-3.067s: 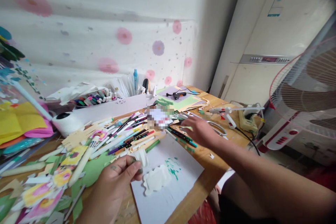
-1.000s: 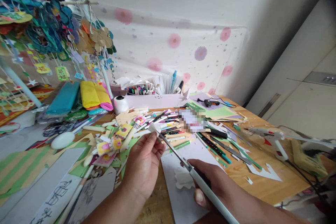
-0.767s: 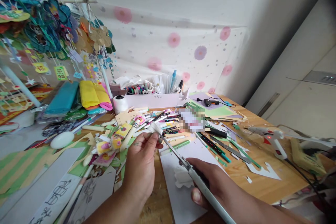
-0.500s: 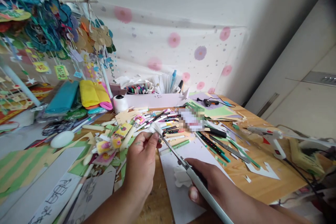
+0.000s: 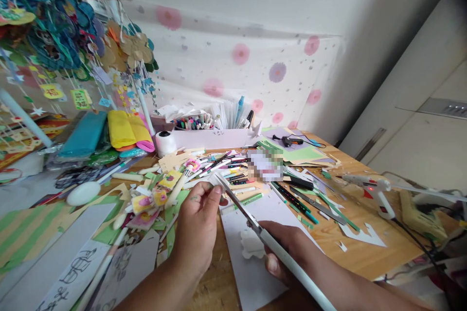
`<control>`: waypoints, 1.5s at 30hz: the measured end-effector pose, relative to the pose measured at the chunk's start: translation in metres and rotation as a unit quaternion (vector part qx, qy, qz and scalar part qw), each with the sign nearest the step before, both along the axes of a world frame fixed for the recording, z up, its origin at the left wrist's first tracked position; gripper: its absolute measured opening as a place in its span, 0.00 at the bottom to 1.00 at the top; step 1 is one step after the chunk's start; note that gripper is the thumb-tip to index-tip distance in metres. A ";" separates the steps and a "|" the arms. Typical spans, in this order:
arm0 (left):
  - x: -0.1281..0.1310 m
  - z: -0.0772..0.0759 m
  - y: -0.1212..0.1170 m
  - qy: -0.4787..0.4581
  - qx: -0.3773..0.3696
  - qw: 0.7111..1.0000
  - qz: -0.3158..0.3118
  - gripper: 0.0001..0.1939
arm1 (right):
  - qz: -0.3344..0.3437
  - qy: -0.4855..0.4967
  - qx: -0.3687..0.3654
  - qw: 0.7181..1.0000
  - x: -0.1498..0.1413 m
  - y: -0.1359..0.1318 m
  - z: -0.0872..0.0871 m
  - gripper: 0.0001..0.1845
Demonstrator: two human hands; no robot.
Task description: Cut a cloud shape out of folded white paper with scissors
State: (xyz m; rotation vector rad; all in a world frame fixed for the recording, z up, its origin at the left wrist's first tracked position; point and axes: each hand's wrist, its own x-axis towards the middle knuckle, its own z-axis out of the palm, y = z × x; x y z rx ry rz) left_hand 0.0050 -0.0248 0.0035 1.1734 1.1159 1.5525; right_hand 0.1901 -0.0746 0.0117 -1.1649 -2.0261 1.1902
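Note:
My left hand (image 5: 200,214) is closed in a pinch on a small white paper piece (image 5: 215,180), mostly hidden by thumb and fingers. In my right hand (image 5: 288,252) is a pair of scissors (image 5: 237,201) with a long grey handle. The blades point up and left, and their tip is at the paper by my left thumb. Whether the blades touch it is hard to tell. Below, a white scalloped paper cutout (image 5: 252,244) lies on a white sheet (image 5: 262,277).
Markers, paper scraps and a utility knife (image 5: 299,182) crowd the table's middle. A glue gun (image 5: 379,194) stands right. Decorated sticks (image 5: 160,197) and a white oval (image 5: 83,193) lie left. Behind are a thread spool (image 5: 166,144), a pen box (image 5: 211,139) and hanging ornaments (image 5: 69,34).
The scissors' blades have tilted slightly and their tip now reaches further up beside the paper. The whole view has shifted a little. Both hands keep their grip.

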 end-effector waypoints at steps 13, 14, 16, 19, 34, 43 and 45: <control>0.001 -0.004 0.002 -0.062 -0.009 0.998 -0.016 0.08 | 0.012 0.008 -0.010 1.000 0.002 -0.001 0.004 0.29; 0.001 -0.003 0.002 -0.066 -0.010 0.998 -0.014 0.08 | 0.014 0.011 -0.019 1.000 0.001 -0.001 0.005 0.28; 0.002 -0.002 0.001 -0.080 -0.013 0.997 -0.007 0.09 | 0.017 0.016 -0.037 0.999 0.000 -0.001 0.007 0.28; 0.003 -0.001 0.001 -0.109 -0.020 0.994 -0.001 0.09 | 0.019 0.020 -0.042 0.999 -0.001 -0.001 0.008 0.29; 0.006 0.011 -0.001 -0.218 -0.025 0.967 -0.130 0.05 | 0.043 -0.002 -0.013 0.999 0.007 -0.003 0.007 0.30; 0.005 0.007 0.002 -0.226 -0.058 0.965 -0.118 0.05 | 0.052 0.025 -0.074 0.996 0.005 -0.001 0.004 0.32; 0.003 0.007 0.003 -0.239 -0.068 0.962 -0.114 0.04 | 0.060 0.035 -0.090 0.994 0.005 0.001 0.003 0.32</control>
